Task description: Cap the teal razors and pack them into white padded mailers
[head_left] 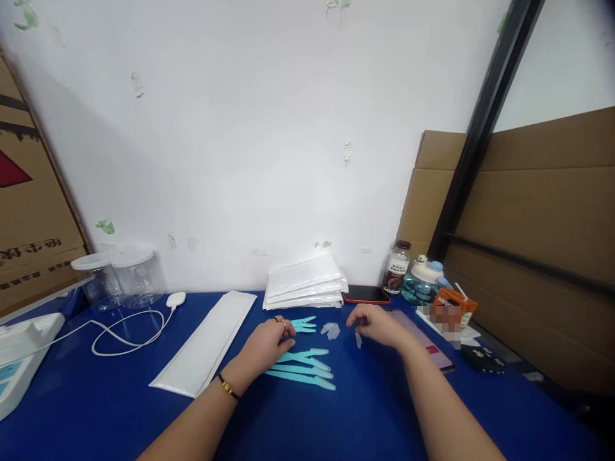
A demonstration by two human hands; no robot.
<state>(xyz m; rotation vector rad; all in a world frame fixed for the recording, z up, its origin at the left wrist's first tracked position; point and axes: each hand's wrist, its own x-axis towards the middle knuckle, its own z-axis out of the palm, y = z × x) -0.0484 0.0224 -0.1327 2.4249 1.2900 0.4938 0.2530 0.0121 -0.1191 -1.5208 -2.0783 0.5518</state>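
Observation:
My left hand (269,342) rests palm down over the handle ends of several turquoise eyebrow razors. Its thumb and index finger are apart, with no razor visibly pinched between them. One group of razors (307,370) fans out on the blue table below the hand. Another group of razors (303,324) shows just beyond the fingers, its handles hidden by the hand. My right hand (377,325) is closed, fingertips down, on a small clear plastic cap (358,339). Between the hands lies a little pile of clear plastic caps (330,330).
White padded envelopes (305,282) are stacked by the wall; a single envelope (204,346) lies left. A dark phone (366,294), a larger phone (427,346), a brown jar (396,267), a drink bottle (423,282) and an orange carton (464,304) stand or lie right. Clear tubs (137,278) and a white cable (148,312) occupy the left.

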